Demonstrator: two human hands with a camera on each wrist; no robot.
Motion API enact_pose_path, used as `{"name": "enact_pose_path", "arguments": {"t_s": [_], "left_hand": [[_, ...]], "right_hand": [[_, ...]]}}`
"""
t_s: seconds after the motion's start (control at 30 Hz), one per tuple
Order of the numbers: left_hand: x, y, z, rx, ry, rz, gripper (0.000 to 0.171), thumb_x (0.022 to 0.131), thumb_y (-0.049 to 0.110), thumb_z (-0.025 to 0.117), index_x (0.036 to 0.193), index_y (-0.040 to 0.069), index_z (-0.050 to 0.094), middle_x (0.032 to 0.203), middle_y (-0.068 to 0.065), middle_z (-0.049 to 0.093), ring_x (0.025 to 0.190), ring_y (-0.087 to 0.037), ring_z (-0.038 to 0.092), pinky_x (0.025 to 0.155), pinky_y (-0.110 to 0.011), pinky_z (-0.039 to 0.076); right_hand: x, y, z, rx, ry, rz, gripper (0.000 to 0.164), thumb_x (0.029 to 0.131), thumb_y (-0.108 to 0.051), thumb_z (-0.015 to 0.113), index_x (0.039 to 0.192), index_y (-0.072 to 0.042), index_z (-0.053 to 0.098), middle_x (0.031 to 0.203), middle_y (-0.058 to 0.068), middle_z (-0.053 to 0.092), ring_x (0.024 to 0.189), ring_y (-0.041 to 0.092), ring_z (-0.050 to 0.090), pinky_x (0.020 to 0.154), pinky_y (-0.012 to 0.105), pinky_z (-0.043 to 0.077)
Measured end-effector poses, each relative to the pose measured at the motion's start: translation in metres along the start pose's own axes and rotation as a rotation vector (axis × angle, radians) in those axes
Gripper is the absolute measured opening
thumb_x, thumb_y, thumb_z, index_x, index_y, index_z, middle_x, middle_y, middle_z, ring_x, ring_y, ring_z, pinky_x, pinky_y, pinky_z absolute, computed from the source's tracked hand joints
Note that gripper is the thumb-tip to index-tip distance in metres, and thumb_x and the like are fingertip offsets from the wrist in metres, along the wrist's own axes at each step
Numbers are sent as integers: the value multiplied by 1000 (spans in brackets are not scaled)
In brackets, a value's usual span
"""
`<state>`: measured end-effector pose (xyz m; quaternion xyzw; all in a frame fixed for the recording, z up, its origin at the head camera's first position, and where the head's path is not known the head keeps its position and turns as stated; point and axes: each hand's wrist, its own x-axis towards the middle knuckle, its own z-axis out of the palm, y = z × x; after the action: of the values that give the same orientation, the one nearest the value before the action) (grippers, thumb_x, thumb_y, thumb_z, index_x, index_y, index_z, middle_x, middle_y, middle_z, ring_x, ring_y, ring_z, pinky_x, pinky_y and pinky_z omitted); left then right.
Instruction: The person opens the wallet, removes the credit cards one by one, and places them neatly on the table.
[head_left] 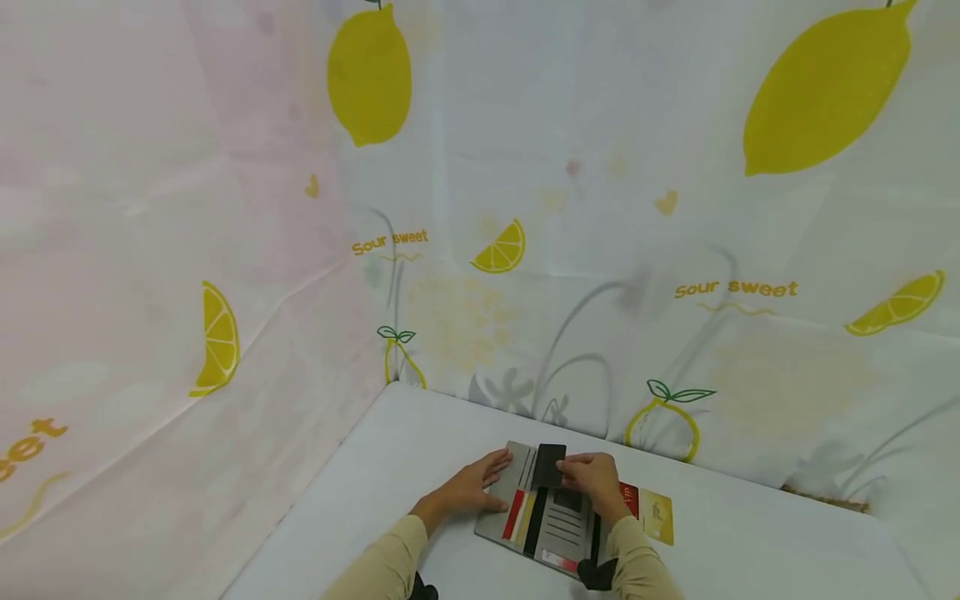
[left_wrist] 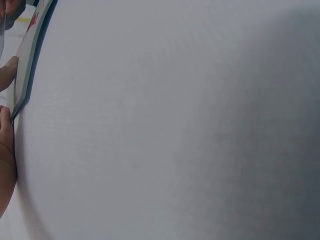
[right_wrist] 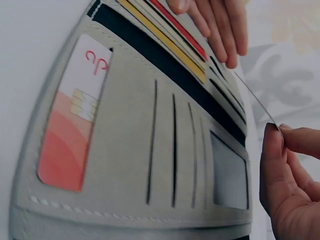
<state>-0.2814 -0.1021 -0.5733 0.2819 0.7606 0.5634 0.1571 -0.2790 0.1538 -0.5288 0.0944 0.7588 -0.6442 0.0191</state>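
An open grey wallet [head_left: 491,523] lies on the white table [head_left: 420,421]. My left hand [head_left: 472,483] rests on its left panel with fingers spread, the thumb lower down beside a red card [head_left: 514,514]. Between thumb and fingers, my right hand [head_left: 588,479] pinches a dark card [head_left: 550,465] over the wallet's far edge; the right wrist view catches this card [right_wrist: 257,97] nearly edge-on. Cream and yellow cards sit in the slots beside the red one. A red-and-white chip card [right_wrist: 70,125] fills a side pocket near a clear window [right_wrist: 230,172].
To the right of the wallet lie a red VIP card [head_left: 630,498], partly behind my right hand, and a gold card [head_left: 657,518]. A lemon-patterned sheet [head_left: 570,333] stands along the table's back and left edges. Dark wrist gear [head_left: 597,575] overlaps the wallet's near corner.
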Motion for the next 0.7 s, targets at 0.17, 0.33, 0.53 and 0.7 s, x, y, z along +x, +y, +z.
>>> {"name": "enact_pose_path", "arguments": {"t_s": [0.17,0.33,0.53,0.7], "left_hand": [[-1,-4,1,-4,-11,10,95,80,-6,76,153,-4,16,157,-19,26,143,-33,27,114,-33,33],[-1,-3,0,-6,-10,21,95,80,-6,76,153,-4,16,157,-20,25,143,-33,26,115,-34,32],[0,1,0,16,8,8,95,79,-7,77,152,-5,17,156,-20,27,143,-32,28,114,-35,33],[1,0,0,31,12,2,95,79,-6,77,152,-5,17,156,-19,27,143,-31,29,114,-33,33]], "right_hand": [[-3,-9,-14,-11,55,-47,26,84,-8,76,101,11,69,81,12,71,64,20,70,61,30,61],[-5,-18,-34,24,94,-84,32,86,-8,75,108,13,66,87,10,71,68,18,70,65,29,61],[-7,-21,-62,6,117,-72,36,87,-9,73,114,14,63,93,9,71,70,14,69,69,28,61],[-13,-15,-88,-18,143,-77,36,88,-7,72,115,16,62,92,6,70,69,12,69,66,24,60]]}}
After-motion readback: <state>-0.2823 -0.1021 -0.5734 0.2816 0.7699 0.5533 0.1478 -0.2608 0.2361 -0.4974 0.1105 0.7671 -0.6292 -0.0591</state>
